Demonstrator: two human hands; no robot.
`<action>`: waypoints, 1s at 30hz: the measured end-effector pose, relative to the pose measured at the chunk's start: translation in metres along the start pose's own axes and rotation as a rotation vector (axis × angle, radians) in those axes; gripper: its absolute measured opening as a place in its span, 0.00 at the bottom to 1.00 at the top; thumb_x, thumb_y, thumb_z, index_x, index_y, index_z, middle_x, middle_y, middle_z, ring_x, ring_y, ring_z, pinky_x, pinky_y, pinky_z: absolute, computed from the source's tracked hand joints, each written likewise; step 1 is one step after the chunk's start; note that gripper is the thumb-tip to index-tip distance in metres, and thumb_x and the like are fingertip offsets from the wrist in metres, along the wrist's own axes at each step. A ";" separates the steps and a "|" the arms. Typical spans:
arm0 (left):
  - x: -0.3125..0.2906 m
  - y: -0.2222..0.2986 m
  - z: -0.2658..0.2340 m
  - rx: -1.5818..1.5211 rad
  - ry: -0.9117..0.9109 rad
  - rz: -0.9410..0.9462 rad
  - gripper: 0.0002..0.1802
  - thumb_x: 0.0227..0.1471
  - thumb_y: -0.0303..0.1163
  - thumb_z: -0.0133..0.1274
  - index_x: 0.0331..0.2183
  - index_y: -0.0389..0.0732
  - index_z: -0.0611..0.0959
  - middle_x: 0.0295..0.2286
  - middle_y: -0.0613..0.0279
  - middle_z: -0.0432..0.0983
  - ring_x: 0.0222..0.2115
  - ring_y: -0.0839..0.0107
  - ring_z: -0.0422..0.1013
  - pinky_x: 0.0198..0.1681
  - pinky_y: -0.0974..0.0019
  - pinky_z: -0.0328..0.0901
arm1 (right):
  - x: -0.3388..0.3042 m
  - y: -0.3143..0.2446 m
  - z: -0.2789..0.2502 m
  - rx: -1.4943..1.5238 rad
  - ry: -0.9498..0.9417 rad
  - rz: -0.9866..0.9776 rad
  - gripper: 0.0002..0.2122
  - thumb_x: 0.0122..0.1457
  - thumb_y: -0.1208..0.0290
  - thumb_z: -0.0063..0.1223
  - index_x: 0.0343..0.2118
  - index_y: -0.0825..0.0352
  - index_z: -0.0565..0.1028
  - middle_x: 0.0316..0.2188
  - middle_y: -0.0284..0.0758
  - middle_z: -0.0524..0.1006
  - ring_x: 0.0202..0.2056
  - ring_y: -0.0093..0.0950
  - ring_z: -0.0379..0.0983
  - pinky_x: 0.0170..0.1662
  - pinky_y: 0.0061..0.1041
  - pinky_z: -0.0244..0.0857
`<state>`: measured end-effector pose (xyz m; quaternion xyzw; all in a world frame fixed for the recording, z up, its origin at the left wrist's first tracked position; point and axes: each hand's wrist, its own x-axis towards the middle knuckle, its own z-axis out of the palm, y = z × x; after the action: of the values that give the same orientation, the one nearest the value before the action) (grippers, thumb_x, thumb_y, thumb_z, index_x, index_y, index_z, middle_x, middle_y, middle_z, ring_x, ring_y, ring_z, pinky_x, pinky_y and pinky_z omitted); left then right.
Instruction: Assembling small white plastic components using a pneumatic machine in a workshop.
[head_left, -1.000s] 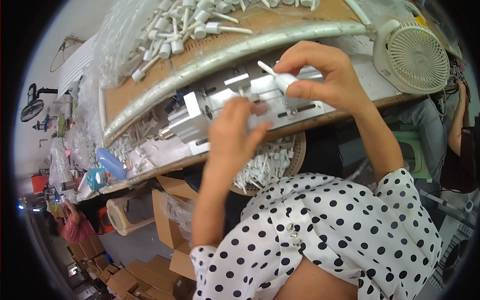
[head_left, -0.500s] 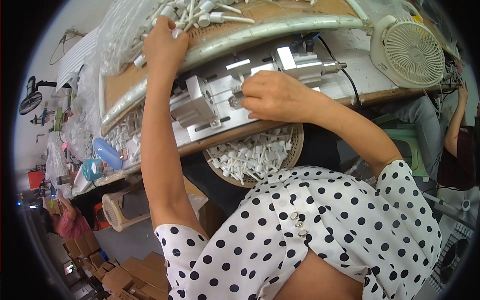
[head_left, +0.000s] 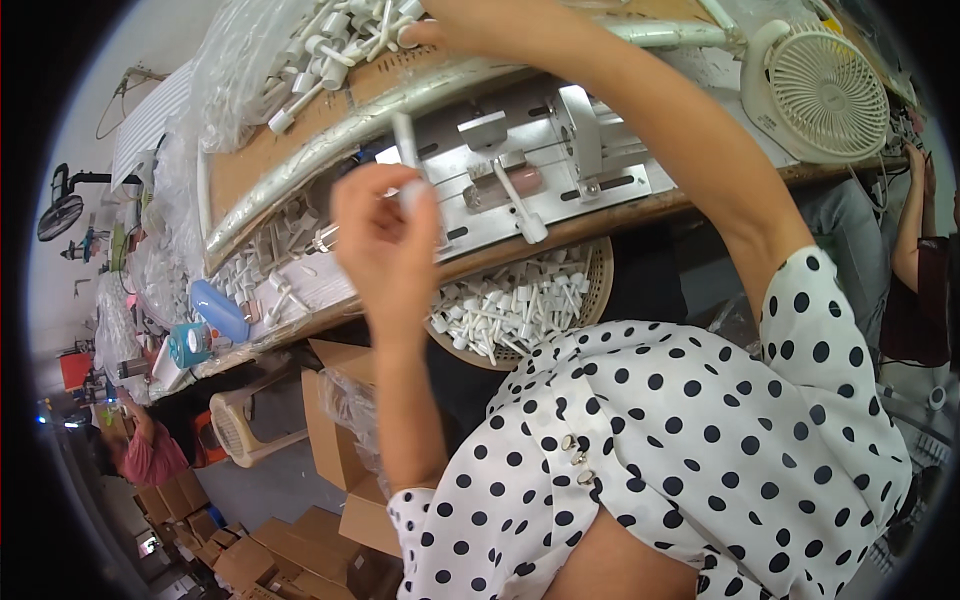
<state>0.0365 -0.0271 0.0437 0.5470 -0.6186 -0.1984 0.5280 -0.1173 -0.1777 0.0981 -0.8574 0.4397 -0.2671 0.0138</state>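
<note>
My left hand (head_left: 385, 235) is closed on a white applicator wand (head_left: 405, 140) above the left end of a metal clamping fixture (head_left: 625, 185); its cap is between finger and thumb, and its stem points up. My right hand (head_left: 490, 25) reaches over the fixture to the pile of white capped wands (head_left: 335, 50) on a cardboard-brown tray (head_left: 385, 78). The top picture edge cuts it off, so its grip is mostly hidden. In the middle of the fixture, another white wand (head_left: 518, 205) lies slanted beside a pinkish clear cylinder (head_left: 525, 181).
Below the bench edge sits a round basket (head_left: 600, 290) full of white wand pieces. A white fan (head_left: 825, 95) stands at the right. Clear plastic (head_left: 225, 90), a blue container (head_left: 218, 308) and a teal one (head_left: 188, 344) are at the left. Other people work at both sides.
My left hand has come down from the pile with a wand. My right hand has left the fixture's middle and moved up to the pile, uncovering the slanted wand and pinkish cylinder.
</note>
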 end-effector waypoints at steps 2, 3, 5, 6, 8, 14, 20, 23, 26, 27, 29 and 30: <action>-0.026 0.008 0.026 0.049 -0.068 0.088 0.09 0.39 0.22 0.55 0.29 0.38 0.78 0.37 0.58 0.69 0.21 0.81 0.66 0.19 0.81 0.61 | 0.018 0.007 0.018 -0.046 -0.009 0.024 0.10 0.45 0.68 0.50 0.24 0.70 0.76 0.24 0.48 0.74 0.30 0.43 0.72 0.35 0.37 0.65; -0.035 0.009 0.035 0.128 -0.102 0.114 0.09 0.39 0.23 0.55 0.29 0.36 0.78 0.37 0.56 0.70 0.22 0.75 0.69 0.20 0.77 0.64 | 0.024 0.008 0.027 -0.088 -0.020 0.027 0.10 0.45 0.67 0.50 0.23 0.70 0.76 0.24 0.48 0.74 0.30 0.43 0.72 0.35 0.38 0.65; -0.037 -0.002 0.051 0.185 -0.112 0.182 0.09 0.39 0.22 0.54 0.29 0.35 0.77 0.38 0.52 0.69 0.26 0.64 0.72 0.22 0.69 0.67 | 0.027 0.008 0.035 -0.082 -0.010 -0.005 0.10 0.45 0.68 0.50 0.24 0.70 0.76 0.25 0.48 0.74 0.30 0.42 0.72 0.35 0.38 0.65; -0.036 -0.007 0.056 0.223 -0.113 0.220 0.09 0.39 0.22 0.53 0.29 0.35 0.76 0.38 0.51 0.69 0.27 0.61 0.72 0.23 0.67 0.68 | 0.028 0.007 0.034 -0.082 0.004 -0.036 0.09 0.45 0.68 0.49 0.24 0.70 0.76 0.25 0.49 0.74 0.31 0.42 0.72 0.36 0.38 0.65; -0.035 -0.012 0.056 0.261 -0.099 0.213 0.09 0.39 0.23 0.53 0.29 0.35 0.77 0.38 0.52 0.70 0.28 0.62 0.72 0.23 0.69 0.67 | 0.007 -0.009 0.006 0.073 -0.002 0.008 0.09 0.45 0.69 0.49 0.24 0.70 0.75 0.25 0.49 0.74 0.31 0.42 0.72 0.35 0.38 0.65; -0.034 -0.001 0.058 0.417 -0.136 0.260 0.09 0.40 0.24 0.51 0.30 0.35 0.75 0.37 0.51 0.70 0.30 0.55 0.71 0.30 0.63 0.67 | -0.063 -0.008 -0.024 0.727 0.040 0.048 0.11 0.45 0.67 0.52 0.31 0.67 0.75 0.19 0.36 0.74 0.22 0.23 0.70 0.27 0.22 0.63; 0.005 0.009 0.034 0.237 -0.346 0.125 0.09 0.41 0.26 0.54 0.30 0.37 0.75 0.30 0.55 0.71 0.20 0.67 0.70 0.21 0.70 0.63 | -0.145 -0.010 -0.026 0.657 0.253 -0.122 0.08 0.43 0.76 0.55 0.29 0.66 0.75 0.26 0.35 0.74 0.28 0.28 0.71 0.31 0.24 0.65; 0.073 0.006 0.004 0.372 0.083 0.262 0.05 0.41 0.27 0.53 0.23 0.36 0.78 0.19 0.59 0.71 0.18 0.71 0.66 0.23 0.70 0.62 | -0.156 -0.020 -0.015 0.558 0.242 -0.300 0.07 0.41 0.78 0.56 0.26 0.66 0.74 0.26 0.34 0.73 0.33 0.32 0.71 0.35 0.27 0.65; 0.133 -0.043 -0.023 0.711 0.038 0.195 0.11 0.38 0.33 0.53 0.28 0.37 0.78 0.25 0.54 0.73 0.29 0.60 0.69 0.35 0.61 0.62 | -0.152 -0.029 0.005 0.512 0.173 -0.394 0.05 0.41 0.78 0.54 0.23 0.67 0.72 0.26 0.34 0.72 0.36 0.32 0.70 0.39 0.29 0.64; 0.144 -0.049 -0.018 0.833 0.003 0.157 0.13 0.37 0.35 0.53 0.29 0.38 0.77 0.26 0.52 0.73 0.31 0.57 0.69 0.37 0.59 0.62 | -0.151 -0.027 0.012 0.476 0.143 -0.413 0.03 0.42 0.77 0.53 0.23 0.68 0.72 0.27 0.35 0.72 0.36 0.32 0.69 0.41 0.30 0.63; 0.157 -0.056 -0.007 0.837 -0.007 0.143 0.15 0.37 0.36 0.54 0.29 0.38 0.77 0.27 0.52 0.73 0.31 0.56 0.69 0.37 0.58 0.62 | -0.148 -0.023 0.025 0.428 0.139 -0.446 0.03 0.43 0.77 0.51 0.23 0.68 0.72 0.26 0.35 0.72 0.34 0.31 0.69 0.42 0.30 0.62; 0.161 -0.057 -0.003 0.846 -0.013 0.129 0.16 0.36 0.37 0.55 0.29 0.38 0.76 0.27 0.51 0.73 0.32 0.55 0.69 0.37 0.58 0.62 | -0.146 -0.021 0.030 0.382 0.135 -0.485 0.03 0.43 0.77 0.50 0.22 0.68 0.72 0.26 0.35 0.72 0.33 0.31 0.69 0.43 0.30 0.62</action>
<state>0.0912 -0.1868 0.0683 0.6745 -0.6816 0.1026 0.2645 -0.1560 -0.0600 0.0127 -0.8995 0.1641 -0.3966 0.0813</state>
